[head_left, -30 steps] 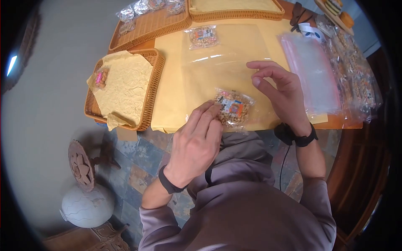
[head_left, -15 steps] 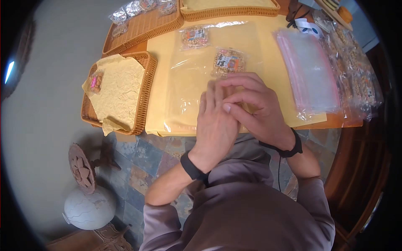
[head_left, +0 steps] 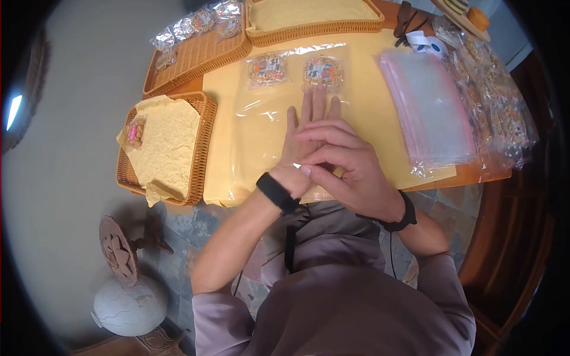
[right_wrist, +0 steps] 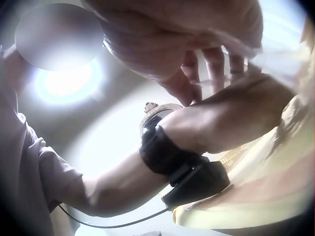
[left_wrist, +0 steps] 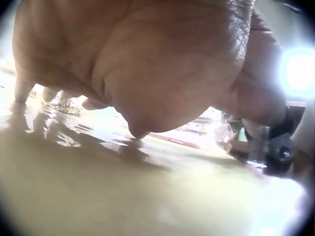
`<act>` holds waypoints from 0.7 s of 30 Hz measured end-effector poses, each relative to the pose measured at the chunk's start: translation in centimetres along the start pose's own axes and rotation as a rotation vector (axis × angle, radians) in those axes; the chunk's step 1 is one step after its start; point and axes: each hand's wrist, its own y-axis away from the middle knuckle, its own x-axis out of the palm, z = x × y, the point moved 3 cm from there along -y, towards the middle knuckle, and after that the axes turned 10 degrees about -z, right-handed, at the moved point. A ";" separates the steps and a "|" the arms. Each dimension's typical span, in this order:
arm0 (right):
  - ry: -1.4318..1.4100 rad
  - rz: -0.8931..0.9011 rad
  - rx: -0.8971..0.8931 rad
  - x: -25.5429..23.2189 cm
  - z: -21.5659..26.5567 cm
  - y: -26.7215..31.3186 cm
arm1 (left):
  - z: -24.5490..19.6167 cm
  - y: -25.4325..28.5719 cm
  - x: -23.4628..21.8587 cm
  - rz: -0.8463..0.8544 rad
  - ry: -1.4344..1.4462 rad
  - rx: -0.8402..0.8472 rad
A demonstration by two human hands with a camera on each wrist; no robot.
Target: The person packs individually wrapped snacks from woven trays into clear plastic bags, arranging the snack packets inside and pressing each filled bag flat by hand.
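Note:
A large clear plastic bag (head_left: 255, 139) lies flat on yellow paper. Inside its far end are two wrapped puffed-grain snack packets, a left packet (head_left: 267, 70) and a right packet (head_left: 323, 72). My left hand (head_left: 298, 142) reaches into the bag, fingers straight and spread, with fingertips at the near edge of the right packet. Glossy film (left_wrist: 240, 32) shows along that hand in the left wrist view. Above the left wrist, my right hand (head_left: 359, 172) pinches the bag's mouth between thumb and fingers. Part of the left hand is hidden behind the right.
A stack of clear bags (head_left: 430, 107) lies at the right, beside a heap of wrapped snacks (head_left: 493, 101). On the left stands a paper-lined wicker tray (head_left: 205, 142) with a small pink-labelled packet (head_left: 135, 132). Two more trays line the back, including a bare-bottomed tray (head_left: 205, 56).
The left hand has pushed the right packet away from the body, deep into the bag beside the other packet. The right hand has come over from the right to the bag's mouth.

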 end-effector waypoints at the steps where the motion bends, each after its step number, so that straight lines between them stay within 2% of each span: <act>1: -0.019 -0.006 0.014 0.1 0.0 0.0 | 0.8 -0.6 1.0 -0.010 -0.064 -0.007; 2: -0.039 -0.013 0.030 0.2 0.0 0.0 | 1.1 -1.4 1.2 -0.017 -0.128 -0.015; 6: -0.003 -0.020 0.000 -0.4 -0.5 -0.2 | 1.6 -3.2 1.3 0.018 -0.072 -0.111; 9: 0.014 0.017 0.009 -0.8 -0.5 0.2 | 1.6 -3.5 1.1 0.028 -0.017 -0.059; 11: -0.016 -0.111 0.028 -1.4 0.0 0.6 | 1.8 -2.7 0.1 0.032 0.035 0.079; 12: -0.015 -0.116 0.022 -1.8 0.1 0.9 | 1.3 -2.2 -0.3 0.029 0.031 0.085; 14: 0.068 -0.184 0.028 -3.1 0.1 2.1 | -0.3 0.1 -1.3 0.117 -0.049 -0.026; 18: 0.124 -0.216 0.066 -4.8 -0.8 4.7 | -2.7 5.1 -5.2 0.194 0.070 -0.124; 21: 0.175 -0.214 0.031 -5.2 -1.0 5.7 | -3.1 7.7 -6.9 0.199 0.026 -0.146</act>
